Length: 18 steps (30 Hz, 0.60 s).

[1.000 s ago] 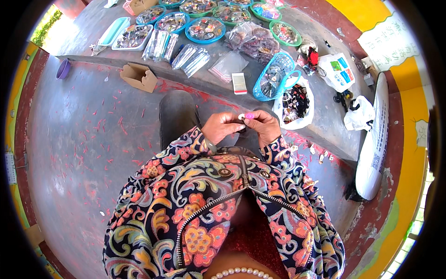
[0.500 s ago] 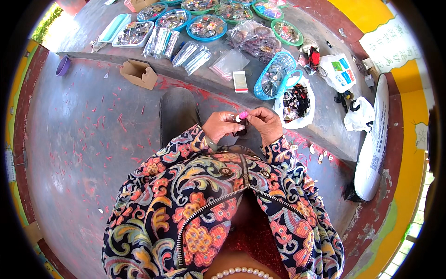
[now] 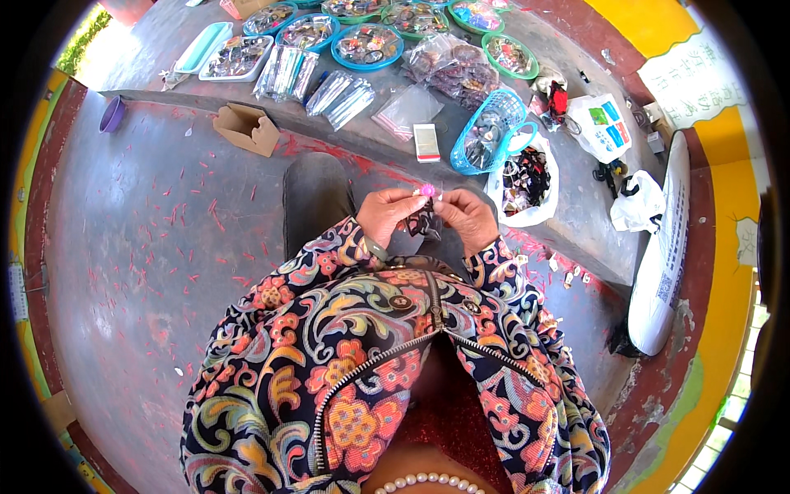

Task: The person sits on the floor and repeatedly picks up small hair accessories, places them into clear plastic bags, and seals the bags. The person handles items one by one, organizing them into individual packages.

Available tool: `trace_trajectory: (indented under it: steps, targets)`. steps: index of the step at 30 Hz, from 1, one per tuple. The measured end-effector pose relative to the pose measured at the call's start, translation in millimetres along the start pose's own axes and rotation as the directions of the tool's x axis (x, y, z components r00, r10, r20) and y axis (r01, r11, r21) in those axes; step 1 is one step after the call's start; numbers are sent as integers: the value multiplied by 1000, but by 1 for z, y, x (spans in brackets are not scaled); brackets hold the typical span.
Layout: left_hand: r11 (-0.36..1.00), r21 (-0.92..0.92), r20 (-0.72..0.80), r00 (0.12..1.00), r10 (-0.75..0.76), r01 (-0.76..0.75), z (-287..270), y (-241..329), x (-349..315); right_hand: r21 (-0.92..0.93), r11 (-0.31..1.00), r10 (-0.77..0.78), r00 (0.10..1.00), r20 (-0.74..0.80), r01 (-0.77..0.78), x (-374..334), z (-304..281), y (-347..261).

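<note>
In front of my lap, my left hand (image 3: 387,216) and my right hand (image 3: 467,219) are close together, thumbs and fingers pinched. Between them hangs a small clear plastic bag (image 3: 425,224) with something dark inside, gripped near its top edge from both sides. A small pink flower-shaped piece (image 3: 427,190) shows at the top of the bag, between the fingertips. Whether it lies inside the bag or in front of its mouth I cannot tell. A blue plastic basket (image 3: 480,136) of small items and a white bag (image 3: 527,183) of dark pieces lie just beyond my right hand.
On the raised step stand several round trays (image 3: 367,47) of small goods, a white tray (image 3: 235,59), bundles of packaged sticks (image 3: 340,99), flat clear bags (image 3: 407,112) and a white-and-red box (image 3: 426,143). An open cardboard box (image 3: 246,130) sits on the floor at left. Red scraps litter the floor.
The pink flower-shaped piece has moved slightly left and up, to the bag's top. The small clear bag now hangs more spread out and visible between my hands.
</note>
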<state>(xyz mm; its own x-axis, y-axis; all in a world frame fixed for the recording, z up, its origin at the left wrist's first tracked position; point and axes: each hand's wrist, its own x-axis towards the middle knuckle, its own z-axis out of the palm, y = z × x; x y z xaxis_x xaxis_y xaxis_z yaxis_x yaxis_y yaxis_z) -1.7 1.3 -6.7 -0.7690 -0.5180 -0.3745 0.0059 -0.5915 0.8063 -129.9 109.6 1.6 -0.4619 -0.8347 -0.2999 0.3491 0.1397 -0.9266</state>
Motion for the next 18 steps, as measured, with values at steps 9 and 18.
trace_trajectory:
  steps: [9, 18]
  targets:
    - [1000, -19, 183, 983, 12, -9, 0, 9, -2, 59, 997, 35, 993, 113, -42, 0, -4, 9]
    - [998, -33, 241, 970, -37, 46, -12, -10, 7, 178, 984, -9, 997, 70, -3, 0, 1, 16]
